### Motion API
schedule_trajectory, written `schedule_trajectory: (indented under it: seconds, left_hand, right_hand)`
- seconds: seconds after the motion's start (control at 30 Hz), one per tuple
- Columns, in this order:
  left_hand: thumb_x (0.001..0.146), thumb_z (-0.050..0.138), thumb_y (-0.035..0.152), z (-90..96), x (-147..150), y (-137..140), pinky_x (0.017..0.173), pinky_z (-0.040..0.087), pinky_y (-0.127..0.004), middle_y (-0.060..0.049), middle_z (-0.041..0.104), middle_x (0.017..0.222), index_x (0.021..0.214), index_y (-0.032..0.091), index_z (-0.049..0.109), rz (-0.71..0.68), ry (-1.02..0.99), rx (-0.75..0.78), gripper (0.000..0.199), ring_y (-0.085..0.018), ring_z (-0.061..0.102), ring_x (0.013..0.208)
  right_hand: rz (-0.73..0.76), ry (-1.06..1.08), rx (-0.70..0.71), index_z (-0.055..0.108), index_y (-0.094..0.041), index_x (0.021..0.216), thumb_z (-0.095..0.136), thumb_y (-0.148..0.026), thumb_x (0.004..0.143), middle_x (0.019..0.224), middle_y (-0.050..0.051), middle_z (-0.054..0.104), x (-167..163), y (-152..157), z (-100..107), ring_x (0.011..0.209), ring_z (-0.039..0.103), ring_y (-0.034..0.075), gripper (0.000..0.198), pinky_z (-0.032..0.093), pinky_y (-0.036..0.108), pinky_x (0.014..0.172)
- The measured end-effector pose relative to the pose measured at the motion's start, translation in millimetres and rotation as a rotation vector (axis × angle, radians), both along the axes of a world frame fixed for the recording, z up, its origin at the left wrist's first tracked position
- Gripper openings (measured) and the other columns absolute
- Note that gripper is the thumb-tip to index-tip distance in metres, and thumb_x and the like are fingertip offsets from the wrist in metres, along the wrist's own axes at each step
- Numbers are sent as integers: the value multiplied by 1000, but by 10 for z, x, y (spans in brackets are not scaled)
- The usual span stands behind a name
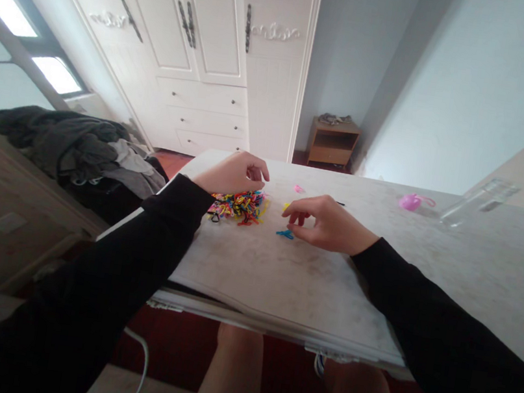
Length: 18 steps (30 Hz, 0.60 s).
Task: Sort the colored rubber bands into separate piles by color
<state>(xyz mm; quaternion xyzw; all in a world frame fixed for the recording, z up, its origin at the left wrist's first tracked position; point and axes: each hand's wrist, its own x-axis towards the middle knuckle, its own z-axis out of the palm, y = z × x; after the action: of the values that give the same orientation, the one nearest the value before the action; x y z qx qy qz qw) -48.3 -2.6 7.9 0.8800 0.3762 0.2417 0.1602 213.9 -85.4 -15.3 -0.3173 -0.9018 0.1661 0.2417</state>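
Multicoloured elastic-band pile on the pale tabletop under the loosely curled, seemingly empty left hand; right hand, fingertips pinched over a blue band just beside the pile: best lifted singly, clear of tangles.

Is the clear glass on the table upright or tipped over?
Tipped over: the clear glass lies on its side on the table.

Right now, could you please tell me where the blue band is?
The blue band lies on the table, just under the right hand, right of the colourful pile.
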Motion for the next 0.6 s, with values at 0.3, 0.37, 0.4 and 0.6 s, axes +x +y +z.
schedule_trajectory:
  seconds: [0.3,0.37,0.4,0.6]
  left_hand:
    - [74,78,31,-35,-47,55,64,51,-25,-4,78,78,90,20,81,-84,115,-77,20,-16,71,72]
    - [72,80,32,-43,-49,61,65,51,-26,-4,79,78,90,20,81,-104,129,-119,21,-17,72,73]
    - [71,81,31,-45,-49,63,65,52,-26,-4,79,79,90,20,81,-106,135,-134,22,-18,73,73]
    - [71,78,28,-27,-71,64,62,49,-26,-3,79,76,92,21,81,-78,118,-133,22,-16,71,67]
  right_hand:
    - [-95,44,91,78,-15,95,63,-15,88,82,5,77,-2,16,-4,68,65,14,17,50,28,69]
    - [-111,44,96,78,-15,93,63,-15,87,81,5,76,-2,16,-3,68,65,14,16,49,28,69]
    - [-117,45,97,78,-15,93,63,-14,87,81,5,76,-2,16,-2,68,65,14,17,49,28,69]
    - [-143,35,96,79,-15,94,63,-13,86,80,5,76,5,20,1,68,65,15,18,48,28,68]
